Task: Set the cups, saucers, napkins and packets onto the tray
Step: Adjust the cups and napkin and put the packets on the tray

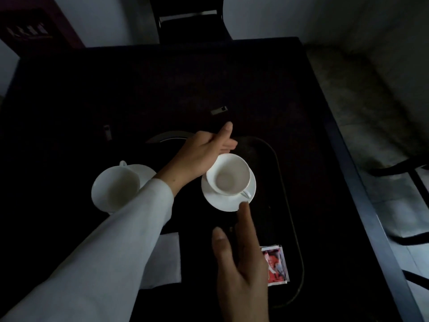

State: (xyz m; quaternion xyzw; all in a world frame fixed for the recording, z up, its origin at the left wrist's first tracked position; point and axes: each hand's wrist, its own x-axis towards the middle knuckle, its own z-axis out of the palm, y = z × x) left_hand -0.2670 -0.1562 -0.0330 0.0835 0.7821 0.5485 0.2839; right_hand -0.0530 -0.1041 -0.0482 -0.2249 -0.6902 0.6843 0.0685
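Observation:
A white cup (229, 174) sits on a white saucer (226, 202) over the far part of the dark oval tray (286, 205). My left hand (202, 156) grips the saucer's far left edge, thumb raised. My right hand (241, 263) is spread open, with its fingertip touching the saucer's near rim by the cup handle. A second white cup (115, 187) on its saucer (145, 170) stands left of the tray on the table. A white napkin (168, 261) lies near my left sleeve. Red packets (276, 266) lie on the tray's near right part.
The table (162, 89) is black and dim, with a raised right edge (362, 182). A dark plate rim (169, 135) shows behind my left hand. Two small pale objects (219, 110) lie farther back. A dark chair (190, 22) stands at the far side.

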